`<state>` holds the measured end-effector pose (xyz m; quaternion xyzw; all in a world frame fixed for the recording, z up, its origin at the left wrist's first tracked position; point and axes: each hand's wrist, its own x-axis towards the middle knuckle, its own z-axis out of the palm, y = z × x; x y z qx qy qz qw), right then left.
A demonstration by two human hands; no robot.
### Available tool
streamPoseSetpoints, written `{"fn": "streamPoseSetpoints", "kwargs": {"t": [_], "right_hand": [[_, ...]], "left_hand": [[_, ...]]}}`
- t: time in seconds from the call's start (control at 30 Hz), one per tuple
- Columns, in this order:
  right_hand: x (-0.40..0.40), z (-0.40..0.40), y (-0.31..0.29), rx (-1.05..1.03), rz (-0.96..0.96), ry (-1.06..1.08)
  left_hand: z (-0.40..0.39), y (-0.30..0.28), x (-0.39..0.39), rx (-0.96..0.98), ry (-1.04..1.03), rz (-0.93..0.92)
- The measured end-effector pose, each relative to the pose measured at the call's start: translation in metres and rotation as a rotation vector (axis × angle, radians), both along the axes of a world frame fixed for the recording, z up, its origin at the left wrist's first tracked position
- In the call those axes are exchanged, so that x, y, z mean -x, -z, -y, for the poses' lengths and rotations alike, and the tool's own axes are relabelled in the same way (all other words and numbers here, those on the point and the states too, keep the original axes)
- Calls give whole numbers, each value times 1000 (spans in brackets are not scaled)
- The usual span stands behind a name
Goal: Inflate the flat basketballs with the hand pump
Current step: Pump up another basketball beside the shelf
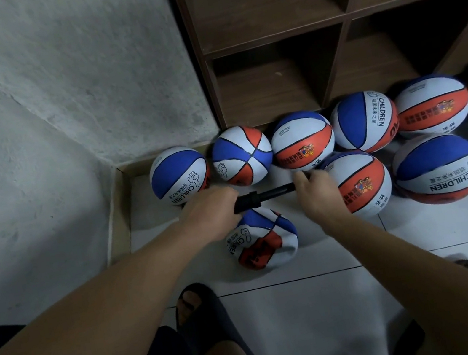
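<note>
Head view: at centre frame both hands grip the hand pump [264, 196], left hand [212, 212] round its barrel, right hand [315, 194] on its handle. The flat basketball [264, 239] just below looks limp, light; best steadied beside its valve.

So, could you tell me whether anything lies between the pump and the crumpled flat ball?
Nothing visible does. The pump is held level between the left hand and right hand, and the flat ball lies on the floor just beneath it, partly hidden by the left hand.
</note>
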<state>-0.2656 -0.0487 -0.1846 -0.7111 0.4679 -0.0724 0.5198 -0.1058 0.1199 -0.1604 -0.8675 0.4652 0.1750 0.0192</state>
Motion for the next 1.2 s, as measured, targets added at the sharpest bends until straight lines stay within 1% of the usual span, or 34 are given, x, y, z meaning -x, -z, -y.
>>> {"fn": "streamPoseSetpoints", "kwargs": {"t": [0.1,0.2,0.37,0.5,0.6,0.7,0.77,0.87,0.93,1.03,1.2], "right_hand": [[-12,-16,-9,19,-9,-83],[-15,-34,-8,-12,-36,-166],[-16,-48,-1,-71,-4,-164],[-16,-44,0,-94,11,-156],[-15,-33,-2,-77,-15,-180],[-7,-1,-11,-95,-20,-70],[3,25,-16,-101,-9,-4],[9,42,-18,-86,6,-13],[6,35,-14,-78,4,8],[-1,7,-5,-65,-1,34],[-16,-33,-3,-79,-22,-40]], "left_hand": [[1,0,7,41,-20,-15],[3,-4,9,-6,26,0],[4,-4,12,-33,65,18],[4,-3,11,-28,59,-8],[4,-2,10,6,54,-10],[-1,-6,-5,40,6,-24],[-4,-5,-14,21,-46,-62],[-5,-4,-15,3,-66,-64],[-3,-3,-11,-1,-41,-50],[0,-5,-4,-1,10,21],[1,-5,-1,27,61,54]]}}
